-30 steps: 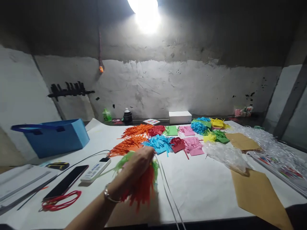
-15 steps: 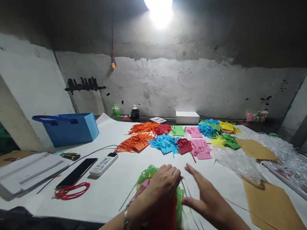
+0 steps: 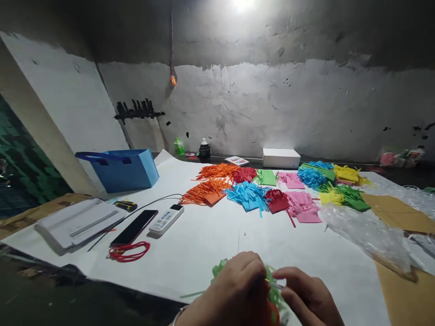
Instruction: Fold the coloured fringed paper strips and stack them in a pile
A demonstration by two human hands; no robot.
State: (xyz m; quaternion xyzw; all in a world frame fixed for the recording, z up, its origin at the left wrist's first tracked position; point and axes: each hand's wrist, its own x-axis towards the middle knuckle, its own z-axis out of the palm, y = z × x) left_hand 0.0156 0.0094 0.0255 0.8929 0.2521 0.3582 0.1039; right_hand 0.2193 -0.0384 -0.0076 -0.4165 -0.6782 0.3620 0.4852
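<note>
At the bottom centre, my left hand (image 3: 239, 283) is closed around a bundle of fringed paper strips. Green strips (image 3: 219, 267) stick out behind the knuckles, and an orange part (image 3: 273, 314) shows below the fingers. My right hand (image 3: 307, 292) is close beside it, thumb and forefinger pinched on a thin pale strand (image 3: 277, 284) at the bundle's right side. The hands cover most of the bundle, so how the strand runs around it is hidden.
Fringed paper pieces in orange (image 3: 207, 192), blue (image 3: 248, 197) and pink (image 3: 302, 206) lie beyond my hands. To the left are a phone (image 3: 134, 227), a white device (image 3: 166, 219), a red cord (image 3: 131, 252) and a blue bag (image 3: 125, 172). Clear plastic (image 3: 367, 235) lies right.
My right hand has gone from spread fingers to a pinch on the strand beside the bundle. Both hands appear lower in view, and the whole scene has shifted right as the camera turned.
</note>
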